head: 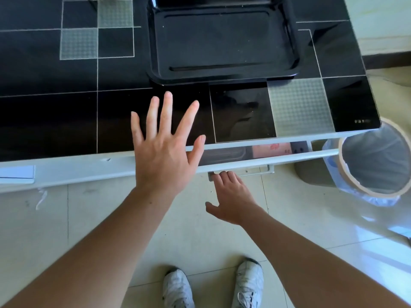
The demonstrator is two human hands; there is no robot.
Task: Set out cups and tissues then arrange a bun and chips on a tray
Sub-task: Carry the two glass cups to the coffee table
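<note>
Black glass tabletop (66, 121) holds empty black plastic tray (222, 52); drawer (255, 157) barely opened, right hand (233, 196) fingertips at handle, grip unclear, left hand (164, 138) splayed wide; nothing set out.

right hand (233, 196) fingertips hidden under drawer (255, 160) front at 6 o'clock. drawer contents blurred, unreadable. tray (222, 73) far rim cut at 12. bin (375, 161) cut at 3.

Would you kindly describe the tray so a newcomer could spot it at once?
Start at the glossy black glass tabletop with its thin white grid lines. At its far middle sits the black rectangular plastic tray; unlike the flat frosted squares nearby, it has a raised, rounded rim.
</note>
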